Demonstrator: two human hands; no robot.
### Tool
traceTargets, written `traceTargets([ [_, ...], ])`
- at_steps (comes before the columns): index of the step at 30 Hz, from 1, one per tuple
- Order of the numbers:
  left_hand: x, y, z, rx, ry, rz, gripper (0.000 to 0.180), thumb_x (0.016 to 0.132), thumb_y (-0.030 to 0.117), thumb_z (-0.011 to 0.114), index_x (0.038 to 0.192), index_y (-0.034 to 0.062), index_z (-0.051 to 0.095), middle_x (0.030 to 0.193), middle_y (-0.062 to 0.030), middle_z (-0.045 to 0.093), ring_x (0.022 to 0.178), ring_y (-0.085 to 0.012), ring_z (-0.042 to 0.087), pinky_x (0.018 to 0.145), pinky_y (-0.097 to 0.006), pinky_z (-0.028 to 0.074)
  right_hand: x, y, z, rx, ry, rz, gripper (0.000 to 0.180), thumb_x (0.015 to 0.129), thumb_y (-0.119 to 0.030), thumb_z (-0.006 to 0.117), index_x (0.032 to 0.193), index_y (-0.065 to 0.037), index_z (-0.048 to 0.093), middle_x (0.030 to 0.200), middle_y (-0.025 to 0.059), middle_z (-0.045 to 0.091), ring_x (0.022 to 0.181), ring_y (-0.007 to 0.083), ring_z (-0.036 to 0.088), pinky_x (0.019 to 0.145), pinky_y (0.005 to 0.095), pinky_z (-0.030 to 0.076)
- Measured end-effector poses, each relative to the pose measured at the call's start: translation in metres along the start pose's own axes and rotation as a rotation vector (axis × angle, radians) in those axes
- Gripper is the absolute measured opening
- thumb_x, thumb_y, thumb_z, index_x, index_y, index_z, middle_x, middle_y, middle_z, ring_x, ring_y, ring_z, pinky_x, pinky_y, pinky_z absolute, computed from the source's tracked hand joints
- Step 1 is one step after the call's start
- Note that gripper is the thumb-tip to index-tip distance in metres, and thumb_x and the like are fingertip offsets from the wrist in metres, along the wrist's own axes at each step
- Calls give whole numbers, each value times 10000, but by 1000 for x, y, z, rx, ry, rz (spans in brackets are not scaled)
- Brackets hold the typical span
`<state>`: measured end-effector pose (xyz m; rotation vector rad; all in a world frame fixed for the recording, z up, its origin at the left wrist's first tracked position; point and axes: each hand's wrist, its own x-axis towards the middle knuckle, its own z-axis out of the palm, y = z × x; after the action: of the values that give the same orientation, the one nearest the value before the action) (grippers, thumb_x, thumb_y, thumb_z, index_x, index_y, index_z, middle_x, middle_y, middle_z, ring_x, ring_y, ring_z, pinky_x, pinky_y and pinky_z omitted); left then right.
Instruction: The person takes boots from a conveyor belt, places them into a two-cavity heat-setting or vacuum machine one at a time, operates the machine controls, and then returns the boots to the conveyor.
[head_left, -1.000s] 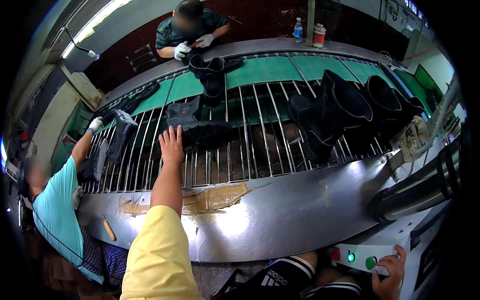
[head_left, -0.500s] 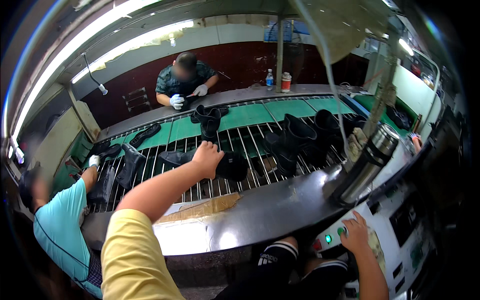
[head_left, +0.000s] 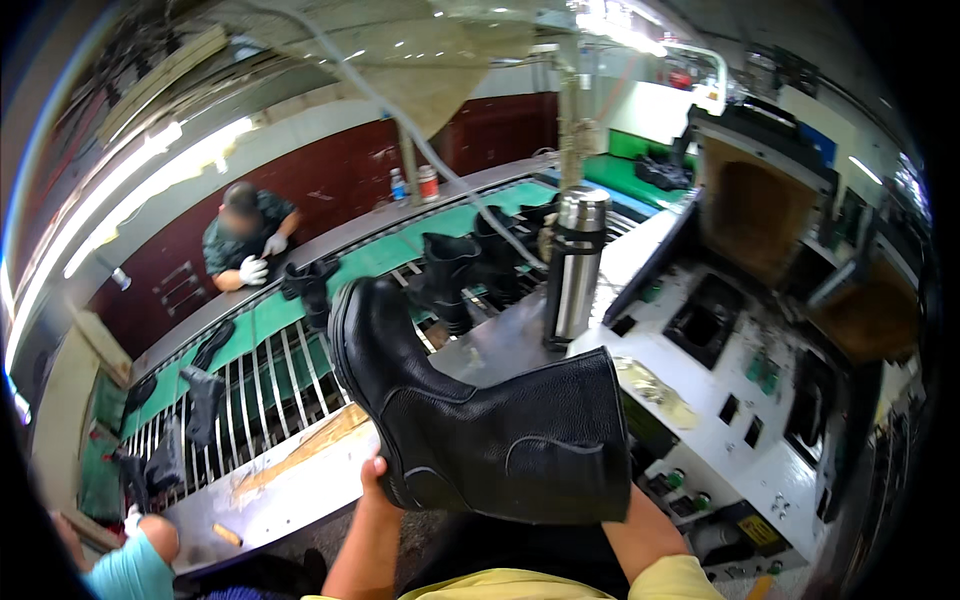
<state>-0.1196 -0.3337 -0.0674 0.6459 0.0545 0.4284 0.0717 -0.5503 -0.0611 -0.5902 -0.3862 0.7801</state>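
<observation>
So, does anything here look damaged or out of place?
Yes, mildly: the brown tape on the metal ledge looks ragged, unlike the smooth metal around it. A crumpled yellowish patch on the white machine also looks untidy. The boot shows no plain damage on the side in view.

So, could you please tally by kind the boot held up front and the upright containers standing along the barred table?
Black boot: 1
Steel flask: 1
Bluish bottle: 1
Red-and-white container: 1
Total: 4
</observation>
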Motion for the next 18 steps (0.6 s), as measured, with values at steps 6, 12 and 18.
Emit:
traceTargets([
  [6, 9, -125, 61, -521, -176, -349, 783, 701, 341, 696, 1352, -1, 428, 1333, -166, 518, 1213, -317, 507, 1045, -430, 405, -22, -6, 34, 342, -280, -19, 623, 829, -231, 632, 1377, -23, 420, 1300, 137, 533, 1118, 277, 566, 978, 390, 439],
  [12, 10, -172, 73, -227, -35, -513, 728, 731, 301, 701, 1342, 3, 440, 1324, -161, 524, 1205, -310, 510, 1042, -428, 405, -42, -14, 37, 417, -297, -52, 647, 827, -317, 625, 1368, -21, 433, 1331, 149, 522, 1157, 304, 549, 1017, 417, 420],
  [18, 9, -160, 60, 330, -122, -367, 669, 793, 275, 668, 1355, 7, 423, 1351, -153, 497, 1239, -305, 474, 1061, -423, 377, -65, -41, -25, 255, -16, -256, 677, 790, -361, 631, 1339, -3, 460, 1327, 177, 533, 1178, 337, 543, 1052, 446, 401],
])
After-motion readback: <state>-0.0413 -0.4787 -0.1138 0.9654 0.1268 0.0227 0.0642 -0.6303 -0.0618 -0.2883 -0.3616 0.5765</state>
